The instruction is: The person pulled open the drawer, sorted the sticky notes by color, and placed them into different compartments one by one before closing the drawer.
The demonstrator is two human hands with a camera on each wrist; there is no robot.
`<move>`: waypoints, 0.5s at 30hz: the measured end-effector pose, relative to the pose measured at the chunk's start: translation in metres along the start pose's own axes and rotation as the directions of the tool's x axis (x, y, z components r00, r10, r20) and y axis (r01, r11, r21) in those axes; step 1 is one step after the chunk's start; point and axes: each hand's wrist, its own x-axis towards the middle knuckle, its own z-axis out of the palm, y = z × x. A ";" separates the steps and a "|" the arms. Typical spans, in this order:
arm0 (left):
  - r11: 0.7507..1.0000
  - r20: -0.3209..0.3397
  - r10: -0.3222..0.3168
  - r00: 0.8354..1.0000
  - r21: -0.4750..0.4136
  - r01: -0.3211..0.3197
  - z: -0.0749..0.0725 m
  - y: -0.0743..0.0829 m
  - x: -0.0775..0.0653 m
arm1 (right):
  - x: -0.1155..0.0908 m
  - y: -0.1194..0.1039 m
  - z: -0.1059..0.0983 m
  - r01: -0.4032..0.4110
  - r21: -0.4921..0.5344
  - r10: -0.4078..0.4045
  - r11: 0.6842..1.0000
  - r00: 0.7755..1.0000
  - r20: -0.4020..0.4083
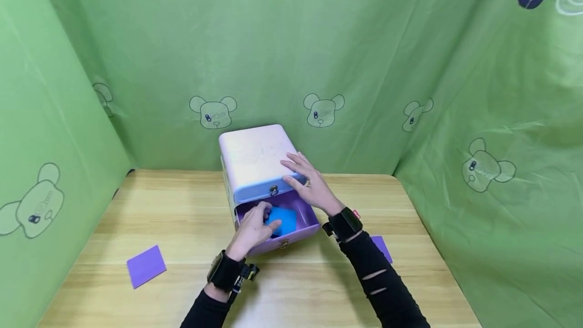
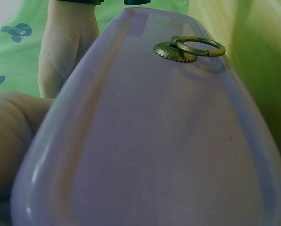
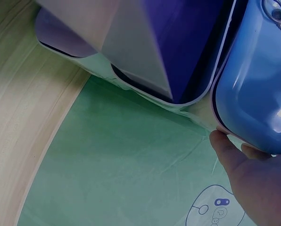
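Note:
A small cabinet (image 1: 257,158) with a pale pink top stands on the table, its purple drawer (image 1: 307,211) pulled out below a shut blue drawer (image 3: 253,80). Inside the purple drawer is a blue square piece (image 1: 284,220). My left hand (image 1: 252,229) reaches over the drawer's front left, with thumb and curled fingers at the left edge of the blue square piece. In the left wrist view the drawer front (image 2: 145,132) hides most of that hand. My right hand (image 1: 311,183) rests on the cabinet's upper right front corner, fingers spread on the top.
A purple square sheet (image 1: 146,266) lies on the table (image 1: 182,221) at the left. Another purple sheet (image 1: 381,248) lies at the right, partly behind my right forearm. Green cloth (image 1: 273,39) hangs behind the cabinet and along both sides.

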 end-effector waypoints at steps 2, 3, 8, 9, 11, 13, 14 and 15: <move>1.000 -0.009 0.020 1.000 0.009 -0.020 -0.001 0.000 -0.003 | 0.000 0.000 0.000 -0.002 -0.004 0.002 1.000 1.000 0.001; 0.999 -0.018 0.032 0.999 0.017 -0.032 -0.002 0.001 -0.005 | 0.000 0.000 0.001 -0.004 -0.009 0.004 1.000 1.000 0.002; 0.986 -0.127 0.148 0.981 0.097 -0.136 -0.003 0.004 -0.020 | 0.000 0.002 0.003 -0.003 -0.013 0.003 1.000 1.000 0.001; 0.979 -0.155 0.184 0.971 0.122 -0.165 -0.004 0.005 -0.023 | 0.000 0.002 0.003 -0.003 -0.011 0.003 1.000 1.000 0.000; 0.958 -0.210 0.263 0.942 0.176 -0.228 -0.005 0.007 -0.029 | 0.000 0.002 0.003 0.000 -0.007 0.000 1.000 1.000 -0.005; 0.926 -0.254 0.341 0.905 0.255 -0.278 -0.005 0.006 -0.034 | 0.001 0.001 0.002 0.000 -0.006 0.000 1.000 1.000 -0.006; 0.909 -0.270 0.375 0.887 0.296 -0.294 -0.006 0.004 -0.035 | 0.001 0.001 0.001 0.002 -0.008 -0.002 1.000 1.000 -0.004; 0.891 -0.276 0.400 0.874 0.339 -0.301 -0.006 0.002 -0.036 | 0.002 0.000 0.001 0.002 -0.017 -0.002 1.000 1.000 -0.001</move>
